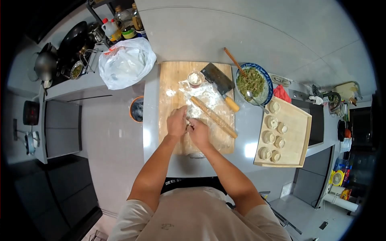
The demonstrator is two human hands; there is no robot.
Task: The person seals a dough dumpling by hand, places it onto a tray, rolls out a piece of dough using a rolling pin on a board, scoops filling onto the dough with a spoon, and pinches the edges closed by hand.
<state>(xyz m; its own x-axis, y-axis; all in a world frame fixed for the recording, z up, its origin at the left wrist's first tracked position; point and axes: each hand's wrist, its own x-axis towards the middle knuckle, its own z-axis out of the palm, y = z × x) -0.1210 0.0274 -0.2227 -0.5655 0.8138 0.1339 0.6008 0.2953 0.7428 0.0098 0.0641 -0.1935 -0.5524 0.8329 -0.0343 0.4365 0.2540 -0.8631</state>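
Over the floured wooden board (169, 80), my left hand (177, 121) and my right hand (199, 131) meet with their fingers closed around a small piece of dough (188, 123). Most of the dough is hidden by the fingers. A wooden rolling pin (214, 117) lies diagonally just beyond and to the right of my hands. Farther back on the board are a small bowl of flour (195, 78) and a cleaver (218, 79) with a wooden handle.
Right of the board stands a blue-rimmed bowl (270, 82) of green filling with chopsticks and a spoon. A wooden tray (295, 138) holds several shaped dough pieces (269, 137). A white plastic bag (127, 63) sits at the back left, and an orange-rimmed bin (137, 109) stands below.
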